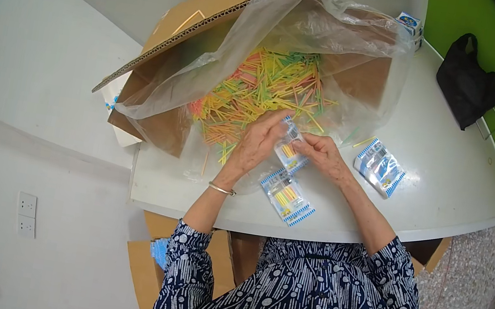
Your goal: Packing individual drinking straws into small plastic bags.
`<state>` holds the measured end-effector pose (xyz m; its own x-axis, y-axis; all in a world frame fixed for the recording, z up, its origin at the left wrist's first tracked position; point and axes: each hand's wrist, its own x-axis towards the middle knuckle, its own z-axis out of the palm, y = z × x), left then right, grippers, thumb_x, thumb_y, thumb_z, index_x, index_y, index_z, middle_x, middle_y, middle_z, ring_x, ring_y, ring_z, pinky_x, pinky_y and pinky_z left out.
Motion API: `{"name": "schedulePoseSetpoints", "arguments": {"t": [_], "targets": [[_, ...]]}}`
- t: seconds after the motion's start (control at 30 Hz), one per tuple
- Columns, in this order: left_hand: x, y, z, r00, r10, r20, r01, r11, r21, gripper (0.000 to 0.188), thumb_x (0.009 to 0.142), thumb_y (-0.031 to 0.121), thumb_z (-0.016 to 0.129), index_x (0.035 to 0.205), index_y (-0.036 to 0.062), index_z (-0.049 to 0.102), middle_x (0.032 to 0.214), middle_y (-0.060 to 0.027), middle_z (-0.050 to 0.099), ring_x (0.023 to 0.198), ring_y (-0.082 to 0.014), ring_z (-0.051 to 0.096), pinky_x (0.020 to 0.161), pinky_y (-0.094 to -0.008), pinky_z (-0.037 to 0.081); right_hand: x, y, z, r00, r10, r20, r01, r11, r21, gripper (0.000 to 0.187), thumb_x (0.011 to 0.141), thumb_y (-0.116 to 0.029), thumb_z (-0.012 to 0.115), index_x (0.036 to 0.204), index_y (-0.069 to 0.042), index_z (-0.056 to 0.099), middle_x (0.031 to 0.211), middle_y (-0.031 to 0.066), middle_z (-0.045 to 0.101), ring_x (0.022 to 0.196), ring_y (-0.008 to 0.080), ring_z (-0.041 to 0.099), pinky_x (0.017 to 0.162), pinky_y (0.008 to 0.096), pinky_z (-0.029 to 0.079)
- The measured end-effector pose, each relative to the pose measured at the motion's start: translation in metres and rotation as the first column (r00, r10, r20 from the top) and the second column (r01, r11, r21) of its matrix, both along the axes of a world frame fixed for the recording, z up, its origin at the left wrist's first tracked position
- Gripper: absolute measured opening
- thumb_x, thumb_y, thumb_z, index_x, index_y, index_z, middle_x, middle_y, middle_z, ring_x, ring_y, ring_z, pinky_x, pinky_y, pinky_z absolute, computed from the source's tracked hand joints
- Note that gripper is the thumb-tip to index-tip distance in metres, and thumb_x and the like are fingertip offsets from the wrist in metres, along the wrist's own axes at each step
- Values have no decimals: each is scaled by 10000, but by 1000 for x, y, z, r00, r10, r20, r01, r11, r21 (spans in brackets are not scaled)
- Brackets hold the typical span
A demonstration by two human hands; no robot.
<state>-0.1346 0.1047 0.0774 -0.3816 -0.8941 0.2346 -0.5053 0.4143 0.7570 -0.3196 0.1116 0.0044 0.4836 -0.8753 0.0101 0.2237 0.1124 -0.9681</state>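
My left hand (pixel 258 140) and my right hand (pixel 324 158) hold a small clear packet (pixel 291 147) between them, just in front of a big open box. Blue-and-white stripes edge the packet, and a few yellow and orange sticks show through it. My fingers close on its upper left and right sides. Below it on the table, filled packets (pixel 287 197) of the same kind lie overlapping. To the right of my right hand lies a pile of flat silvery packets (pixel 379 167). Loose thin sticks (pixel 265 86) in yellow, green, orange and pink heap up inside the box.
The cardboard box (pixel 357 75) is tilted towards me, and its clear plastic liner (pixel 239 43) spills over the rim. A black bag (pixel 471 83) rests at the right of the white table (pixel 442 192). A small printed carton (pixel 410 28) stands behind the box.
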Motion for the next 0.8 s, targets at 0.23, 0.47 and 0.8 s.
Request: {"name": "schedulePoseSetpoints", "arguments": {"t": [0.23, 0.47, 0.8], "targets": [[-15, 10, 6, 986, 54, -157, -31, 989, 142, 307, 867, 68, 599, 1168, 16, 569, 1006, -83, 645, 921, -124, 592, 802, -258, 476, -6, 10, 18, 997, 69, 29, -70, 998, 6, 328, 860, -237, 662, 1079, 6, 627, 930, 5, 633, 831, 54, 547, 755, 203, 436], [-22, 11, 9, 997, -47, -66, 57, 983, 172, 280, 851, 130, 644, 1098, 9, 593, 948, -69, 664, 883, -128, 614, 792, -266, 491, -15, 15, 1, 956, -14, -294, 37, 997, 70, 443, 775, -365, 743, 962, 17, 619, 838, 16, 583, 791, 86, 517, 701, 217, 418], [-31, 15, 15, 972, -135, 190, 106, 982, 158, 278, 800, 169, 684, 1014, 9, 610, 901, -80, 667, 805, -158, 635, 722, -288, 493, -27, 27, 21, 924, 43, -380, -16, 997, 74, 731, 648, -597, 763, 882, 59, 539, 862, 109, 545, 834, 143, 519, 642, 227, 411]]}}
